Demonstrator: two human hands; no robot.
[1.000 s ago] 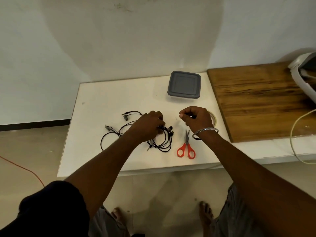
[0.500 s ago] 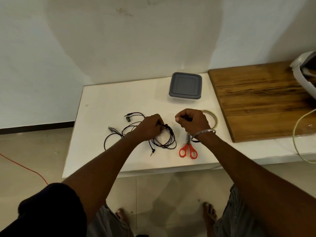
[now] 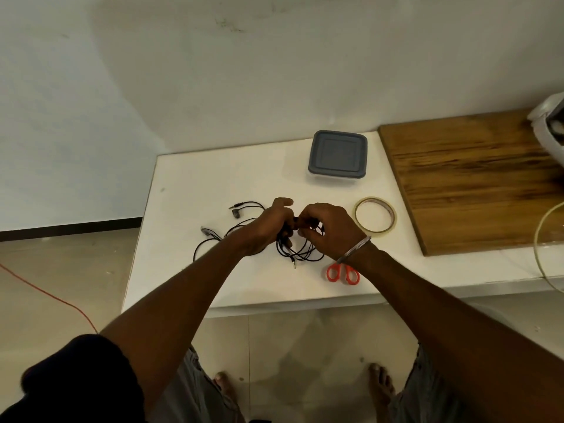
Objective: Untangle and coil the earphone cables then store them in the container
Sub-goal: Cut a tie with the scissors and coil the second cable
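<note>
A tangle of black earphone cables (image 3: 300, 253) lies on the white table (image 3: 189, 270), with loose ends, an earbud and a jack trailing off to the left. My left hand (image 3: 268, 227) and my right hand (image 3: 328, 228) meet over the knot, and both pinch the cables with curled fingers. Loops hang below the hands and a plug dangles toward the front edge. The container (image 3: 337, 157), clear with a grey lid on it, stands at the back of the table.
A roll of clear tape (image 3: 374, 218) lies right of my hands. Orange-handled scissors (image 3: 342, 273) are partly hidden under my right wrist. A wooden board (image 3: 476, 181) covers the right side. A white appliance stands at the far right edge.
My right hand moved left from the tape roll and took hold of the cable tangle beside my left hand. The cables are now bunched and lifted slightly between both hands.
</note>
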